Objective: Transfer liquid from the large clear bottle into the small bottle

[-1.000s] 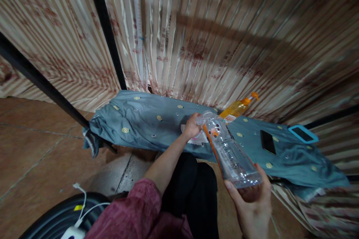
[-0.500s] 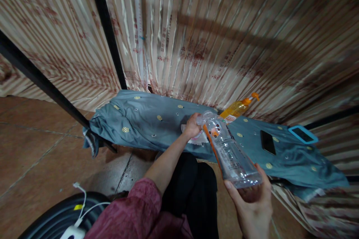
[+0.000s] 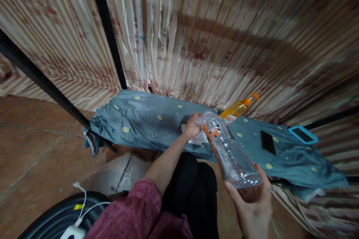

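The right hand (image 3: 254,203) grips the base of a clear bottle (image 3: 228,153), tilted over the near edge of the blue-clothed bench (image 3: 146,119); the left hand (image 3: 192,126) closes at its neck. Bare tiled floor (image 3: 42,149) lies open leftward, curtain (image 3: 210,33) behind
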{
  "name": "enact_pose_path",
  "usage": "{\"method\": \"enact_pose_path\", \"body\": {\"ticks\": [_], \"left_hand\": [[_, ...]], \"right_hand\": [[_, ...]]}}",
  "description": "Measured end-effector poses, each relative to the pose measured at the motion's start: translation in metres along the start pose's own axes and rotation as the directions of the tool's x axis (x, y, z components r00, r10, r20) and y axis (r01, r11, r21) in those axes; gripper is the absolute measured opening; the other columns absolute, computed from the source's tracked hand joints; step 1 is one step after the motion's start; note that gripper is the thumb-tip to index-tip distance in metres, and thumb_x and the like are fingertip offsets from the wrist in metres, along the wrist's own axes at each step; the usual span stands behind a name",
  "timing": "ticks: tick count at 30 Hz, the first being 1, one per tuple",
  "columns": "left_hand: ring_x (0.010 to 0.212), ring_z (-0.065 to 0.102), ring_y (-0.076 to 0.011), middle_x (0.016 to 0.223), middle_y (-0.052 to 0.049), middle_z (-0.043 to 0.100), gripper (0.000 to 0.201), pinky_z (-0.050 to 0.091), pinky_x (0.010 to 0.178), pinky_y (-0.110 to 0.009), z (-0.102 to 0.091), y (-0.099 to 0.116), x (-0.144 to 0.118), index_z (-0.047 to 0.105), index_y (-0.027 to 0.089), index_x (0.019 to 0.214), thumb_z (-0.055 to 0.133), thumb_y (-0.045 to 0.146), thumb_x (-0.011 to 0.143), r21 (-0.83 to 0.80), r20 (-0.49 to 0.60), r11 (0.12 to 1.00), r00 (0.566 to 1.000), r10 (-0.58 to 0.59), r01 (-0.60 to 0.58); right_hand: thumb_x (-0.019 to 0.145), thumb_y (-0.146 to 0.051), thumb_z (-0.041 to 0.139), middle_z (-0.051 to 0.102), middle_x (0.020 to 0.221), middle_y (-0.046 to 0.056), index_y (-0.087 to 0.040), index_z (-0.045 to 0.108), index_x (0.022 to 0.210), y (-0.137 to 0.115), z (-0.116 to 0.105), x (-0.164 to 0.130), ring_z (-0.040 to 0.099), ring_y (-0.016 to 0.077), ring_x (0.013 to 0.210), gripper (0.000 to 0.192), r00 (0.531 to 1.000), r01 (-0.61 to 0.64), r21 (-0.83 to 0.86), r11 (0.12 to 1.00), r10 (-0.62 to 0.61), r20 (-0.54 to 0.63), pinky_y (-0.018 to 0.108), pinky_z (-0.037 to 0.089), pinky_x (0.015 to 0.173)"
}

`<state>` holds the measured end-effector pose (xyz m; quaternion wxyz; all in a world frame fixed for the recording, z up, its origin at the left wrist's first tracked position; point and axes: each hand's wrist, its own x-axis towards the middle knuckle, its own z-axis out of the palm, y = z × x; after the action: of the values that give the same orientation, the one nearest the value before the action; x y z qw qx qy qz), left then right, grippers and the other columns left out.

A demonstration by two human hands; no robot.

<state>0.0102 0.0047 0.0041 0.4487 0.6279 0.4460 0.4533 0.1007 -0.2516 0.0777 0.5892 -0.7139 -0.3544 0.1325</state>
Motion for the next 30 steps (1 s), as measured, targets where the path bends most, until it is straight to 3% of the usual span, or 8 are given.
{"method": "enact_pose_path", "body": {"ticks": [4,10,18,30], "left_hand": [[0.104,0.068,-0.0233,0.111,-0.007,0.074,0.037,0.053,0.098,-0.036,-0.002,0.001,-0.001,0.066,0.018,0.110,0.078,0.018,0.075,0.017,0.006,1.000,1.000,0.000,0.000],[0.103,0.068,-0.0224,0.108,-0.005,0.074,0.034,0.053,0.098,-0.035,-0.002,0.002,0.000,0.066,0.020,0.108,0.077,0.019,0.076,0.013,0.008,1.000,1.000,-0.002,0.002],[0.101,0.067,-0.0234,0.106,-0.006,0.074,0.036,0.053,0.095,-0.035,0.002,-0.004,0.003,0.066,0.018,0.109,0.079,0.024,0.076,0.024,0.001,1.000,1.000,-0.006,0.006],[0.100,0.067,-0.0223,0.107,-0.005,0.073,0.033,0.052,0.094,-0.034,0.001,-0.004,0.001,0.066,0.019,0.108,0.077,0.021,0.077,0.032,-0.007,0.999,1.000,0.020,-0.020]], "right_hand": [[0.057,-0.057,0.093,0.059,0.139,0.020,-0.017,0.048,0.151,0.001,0.001,0.000,0.064,0.0350,0.117,0.112,0.999,0.039,-0.008,0.999,-0.039,-0.005,0.050,0.060,0.090],[0.058,-0.053,0.094,0.059,0.140,0.020,-0.019,0.044,0.154,0.009,-0.002,0.001,0.067,0.0328,0.112,0.113,0.999,0.029,0.005,1.000,-0.029,0.025,0.048,0.061,0.086],[0.059,-0.052,0.095,0.062,0.137,0.019,-0.019,0.047,0.153,0.017,-0.006,0.004,0.065,0.0355,0.118,0.111,0.997,0.073,-0.051,0.996,-0.072,0.018,0.052,0.059,0.093],[0.057,-0.054,0.093,0.061,0.138,0.022,-0.018,0.044,0.154,0.002,0.000,0.000,0.070,0.0325,0.106,0.115,1.000,0.024,0.011,1.000,-0.024,0.018,0.049,0.062,0.086]]}}
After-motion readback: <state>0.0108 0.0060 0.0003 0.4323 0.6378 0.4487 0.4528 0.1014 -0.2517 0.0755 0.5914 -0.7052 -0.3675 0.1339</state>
